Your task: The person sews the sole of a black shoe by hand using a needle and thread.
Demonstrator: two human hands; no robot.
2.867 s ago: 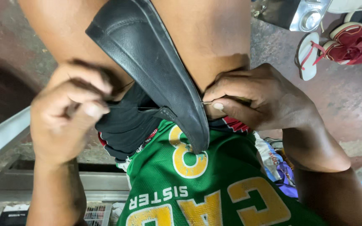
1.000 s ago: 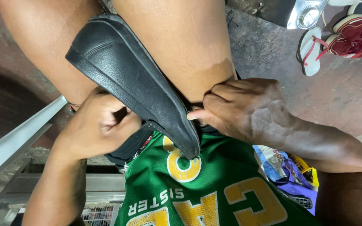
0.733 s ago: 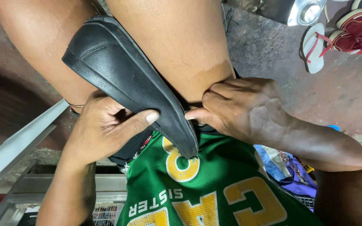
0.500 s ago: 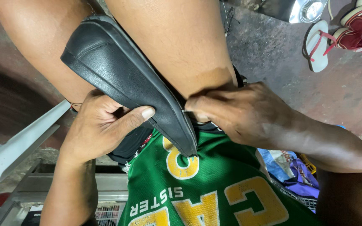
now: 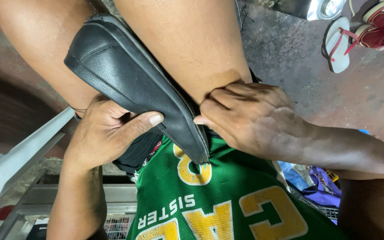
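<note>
a: going from the left, what is in hand here?

b: the left hand [image 5: 107, 133] is closed on the black leather shoe [image 5: 134, 84], fingers under it and thumb pressed flat on its side. the shoe lies wedged between the person's two bare legs [image 5: 187, 49], its narrow end pointing down at the green jersey [image 5: 218, 200].

a: and the right hand?

b: the right hand [image 5: 250, 118] is curled shut, its fingertips [image 5: 203, 116] pinching at the shoe's upper edge where it meets the thigh. what it pinches, the edge itself or something small there, i cannot tell.

a: which step would you call it?

b: i judge it to be work along the shoe's edge near the narrow end, with the left hand steadying. the next move seems to call for a firm brace from the left hand and the legs while the right pulls or presses at that one spot.

a: anything changed from three seconds back?

b: yes. the left hand was balled up beside the dark shorts [image 5: 138, 151] then; now it wraps the shoe with the thumb out. the right hand has slid in closer to the edge. the white sandal [image 5: 338, 44] on the floor [image 5: 290, 58] has stayed.
</note>
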